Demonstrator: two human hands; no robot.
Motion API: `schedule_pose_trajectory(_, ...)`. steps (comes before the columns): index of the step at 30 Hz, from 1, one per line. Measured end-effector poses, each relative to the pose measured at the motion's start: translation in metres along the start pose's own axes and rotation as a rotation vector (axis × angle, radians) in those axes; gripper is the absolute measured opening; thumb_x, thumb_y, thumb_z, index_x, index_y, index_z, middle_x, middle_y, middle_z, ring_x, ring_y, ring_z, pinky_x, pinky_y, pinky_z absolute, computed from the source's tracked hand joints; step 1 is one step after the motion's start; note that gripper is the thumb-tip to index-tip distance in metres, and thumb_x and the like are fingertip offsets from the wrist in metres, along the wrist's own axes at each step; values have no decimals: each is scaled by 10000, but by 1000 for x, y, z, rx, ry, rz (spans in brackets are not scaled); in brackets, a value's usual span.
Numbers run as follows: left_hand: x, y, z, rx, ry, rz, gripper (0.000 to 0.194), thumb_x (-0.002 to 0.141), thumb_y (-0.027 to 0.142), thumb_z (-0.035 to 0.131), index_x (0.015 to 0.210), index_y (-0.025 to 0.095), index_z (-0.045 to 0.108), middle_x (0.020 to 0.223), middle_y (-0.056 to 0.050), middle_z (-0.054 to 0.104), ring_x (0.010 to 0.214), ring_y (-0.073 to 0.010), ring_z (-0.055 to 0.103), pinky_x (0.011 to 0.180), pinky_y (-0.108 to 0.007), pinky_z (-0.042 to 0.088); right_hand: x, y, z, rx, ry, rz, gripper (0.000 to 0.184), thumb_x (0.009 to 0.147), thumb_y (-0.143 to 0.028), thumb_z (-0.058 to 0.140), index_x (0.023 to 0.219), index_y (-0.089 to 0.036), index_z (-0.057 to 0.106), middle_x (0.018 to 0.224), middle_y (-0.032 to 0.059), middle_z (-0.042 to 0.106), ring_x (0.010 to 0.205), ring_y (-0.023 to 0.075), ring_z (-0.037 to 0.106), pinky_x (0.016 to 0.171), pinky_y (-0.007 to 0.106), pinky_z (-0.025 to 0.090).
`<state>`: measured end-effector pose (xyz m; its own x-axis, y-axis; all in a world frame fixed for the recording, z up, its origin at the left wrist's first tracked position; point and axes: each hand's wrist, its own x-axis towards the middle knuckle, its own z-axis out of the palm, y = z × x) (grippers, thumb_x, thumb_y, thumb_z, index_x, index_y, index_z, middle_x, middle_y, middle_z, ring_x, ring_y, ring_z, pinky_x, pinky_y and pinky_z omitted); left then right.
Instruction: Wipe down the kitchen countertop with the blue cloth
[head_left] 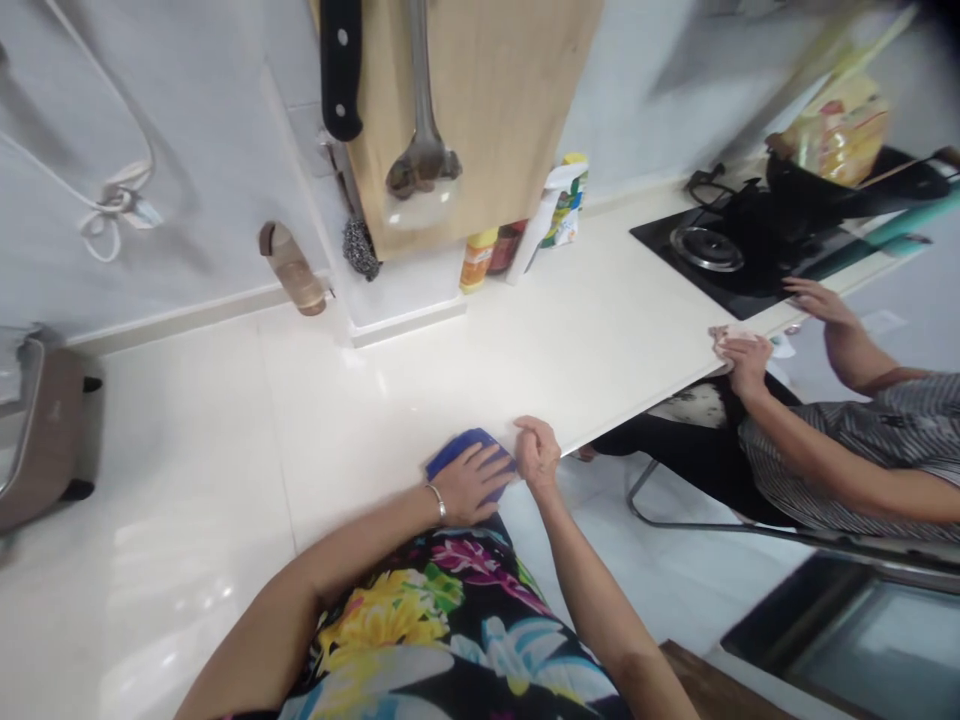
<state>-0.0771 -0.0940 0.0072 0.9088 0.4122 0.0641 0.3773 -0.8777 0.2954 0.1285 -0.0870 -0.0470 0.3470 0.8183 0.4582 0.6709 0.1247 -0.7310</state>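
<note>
1. the left hand (469,485), a bracelet at its wrist, lies palm down with fingers outstretched and slightly spread over a folded blue cloth (456,448), at the lower centre of the frame, on the near side of the pale worktop (375,410).
2. the right hand (538,455), just right of the cloth at the worktop's edge, is loosely curled; no object shows in it, and whether its fingers grip the edge cannot be told.
3. the step in hand appears to be pressing or wiping with the cloth. moving it over the surface would call for a flat palm, even pressure and care at the edge.
4. at the right of the frame, 1 other person in a striped top (817,440) has 1 hand (746,365) on a pale crumpled cloth (724,340), near the black hob (675,240).
5. a spray bottle (534,235) stands at upper centre, beside 1 hanging board (480,110); a brown appliance (52,430) sits at far left.
</note>
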Motion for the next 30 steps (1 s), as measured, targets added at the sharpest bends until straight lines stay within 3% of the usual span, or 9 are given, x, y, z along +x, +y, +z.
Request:
schedule_pose_trajectory(5, 9, 2, 10, -52, 51, -31, 631, 901, 475, 537, 1469, 206, 481, 1577, -102, 415, 1507, -307, 245, 1243, -515, 141, 4, 2, -3, -35, -58, -41, 298, 874, -187, 387, 975, -189, 668, 1002, 75, 690, 995, 204, 619, 943, 407, 504)
schedule_pose_trajectory(10, -28, -10, 6, -150, 57, -47, 675, 828, 447, 610, 1462, 245, 494, 1592, -58, 397, 1513, -289, 246, 1246, -491, 165, 7, 8, -7, -80, -114, -138, 289, 823, -145, 415, 990, -185, 648, 989, 81, 669, 974, 212, 598, 924, 411, 497)
schedule_pose_trajectory(15, -107, -38, -21, -135, 54, -202, 671, 823, 384, 606, 1475, 282, 482, 1588, -35, 401, 1516, -271, 246, 1251, -482, 165, 12, 18, -15, -105, -190, -215, 304, 787, -113, 423, 991, -199, 633, 1015, 74, 666, 995, 212, 586, 941, 410, 491)
schedule_pose_trajectory(19, -196, -53, -40, -68, 29, -324, 622, 905, 396, 514, 1514, 307, 425, 1597, -17, 381, 1527, -253, 214, 1258, -486, 145, 15, 23, -19, -126, -227, -240, 289, 783, -109, 427, 984, -199, 614, 1004, 77, 648, 987, 218, 566, 935, 410, 477)
schedule_pose_trajectory(24, -303, -53, -49, 3, 16, -547, 579, 922, 459, 467, 1488, 338, 465, 1578, -8, 410, 1513, -255, 261, 1251, -490, 192, 22, 30, -21, -180, -295, -295, 265, 772, -136, 464, 997, -189, 593, 993, 93, 610, 971, 242, 526, 920, 427, 442)
schedule_pose_trajectory(27, -339, -59, -53, 106, 108, -791, 573, 934, 465, 424, 1483, 309, 481, 1577, -19, 414, 1510, -259, 267, 1246, -493, 220, 27, 35, -17, -270, -293, -328, 239, 776, -156, 467, 987, -186, 575, 936, 84, 578, 920, 243, 506, 882, 420, 422)
schedule_pose_trajectory(30, -347, -70, -52, 227, 247, -1058, 591, 946, 448, 388, 1510, 279, 442, 1595, -35, 384, 1515, -272, 252, 1240, -523, 232, 28, 34, -12, -325, -255, -330, 216, 781, -167, 462, 972, -180, 564, 900, 84, 560, 893, 250, 499, 866, 426, 407)
